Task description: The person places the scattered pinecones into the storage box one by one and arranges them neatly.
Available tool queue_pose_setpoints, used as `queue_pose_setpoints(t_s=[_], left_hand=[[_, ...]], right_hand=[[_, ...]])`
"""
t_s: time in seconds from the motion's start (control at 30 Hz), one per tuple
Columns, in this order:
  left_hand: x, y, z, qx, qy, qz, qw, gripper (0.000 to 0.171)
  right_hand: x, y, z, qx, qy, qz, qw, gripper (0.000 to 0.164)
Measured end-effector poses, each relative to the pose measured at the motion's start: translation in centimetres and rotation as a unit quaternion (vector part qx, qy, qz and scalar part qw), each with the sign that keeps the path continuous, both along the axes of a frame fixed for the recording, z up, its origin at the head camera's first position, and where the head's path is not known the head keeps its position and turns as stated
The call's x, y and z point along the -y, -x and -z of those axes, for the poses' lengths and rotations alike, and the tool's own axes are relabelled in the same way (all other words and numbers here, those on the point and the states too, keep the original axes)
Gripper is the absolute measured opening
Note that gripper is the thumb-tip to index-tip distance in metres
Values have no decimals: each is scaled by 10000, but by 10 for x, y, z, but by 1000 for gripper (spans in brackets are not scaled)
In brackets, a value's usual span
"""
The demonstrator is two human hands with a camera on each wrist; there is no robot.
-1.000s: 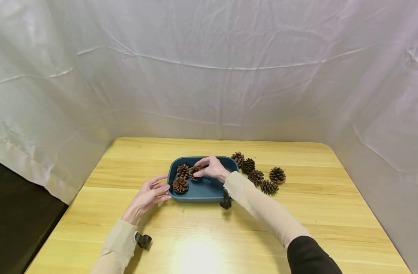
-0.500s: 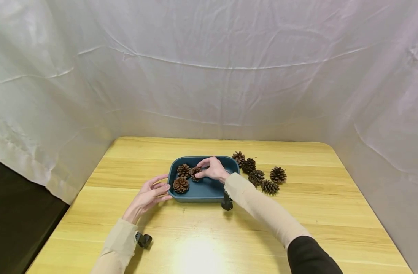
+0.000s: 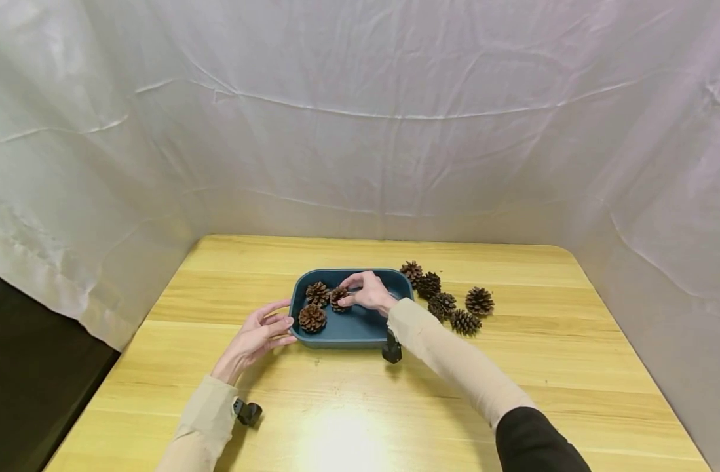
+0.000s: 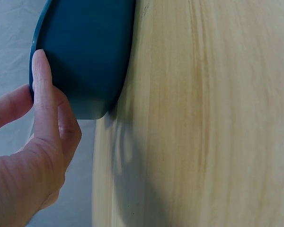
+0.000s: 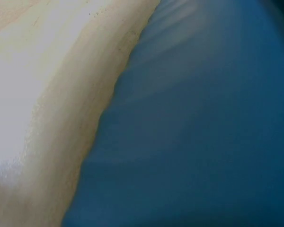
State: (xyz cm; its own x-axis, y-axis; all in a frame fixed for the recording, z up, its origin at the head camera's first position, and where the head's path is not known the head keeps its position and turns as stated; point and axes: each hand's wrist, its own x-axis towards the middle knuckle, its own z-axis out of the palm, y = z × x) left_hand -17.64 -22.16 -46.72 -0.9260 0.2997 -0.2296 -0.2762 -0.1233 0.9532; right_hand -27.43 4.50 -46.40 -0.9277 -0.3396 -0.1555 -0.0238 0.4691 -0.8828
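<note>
A dark teal rectangular tray [image 3: 354, 342] sits on the table with pinecones at its left end. One pinecone [image 3: 312, 318] lies at the near left, and another pinecone [image 3: 318, 294] is behind it. My right hand [image 3: 368, 293] reaches in from the right and pinches a third pinecone [image 3: 337, 299] between thumb and fingers, low inside the tray. My left hand [image 3: 264, 333] rests against the tray's left end. In the left wrist view its fairly straight fingers [image 4: 45, 104] touch the rim from outside. The right wrist view shows only the tray's side wall [image 5: 189, 123], blurred.
Right of the tray are several loose pinecones, among them one farther-out pinecone [image 3: 479, 301] and a nearer pinecone [image 3: 465, 322]. The wooden table [image 3: 454, 406] meets a pale hanging sheet [image 3: 383, 151] at the back and sides.
The right hand stays on its pinecone and shifts very slightly right, so a little more of the cone shows. The left hand keeps its place at the tray's end.
</note>
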Motion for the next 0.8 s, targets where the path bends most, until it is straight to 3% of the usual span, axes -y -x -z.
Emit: queue_pose_setpoints(t_s=[0.8], left_hand=[[0,1,0,17,-22,15,10000,65]], right_hand=[[-2,-3,-5,-311,-444,25,9985,38]])
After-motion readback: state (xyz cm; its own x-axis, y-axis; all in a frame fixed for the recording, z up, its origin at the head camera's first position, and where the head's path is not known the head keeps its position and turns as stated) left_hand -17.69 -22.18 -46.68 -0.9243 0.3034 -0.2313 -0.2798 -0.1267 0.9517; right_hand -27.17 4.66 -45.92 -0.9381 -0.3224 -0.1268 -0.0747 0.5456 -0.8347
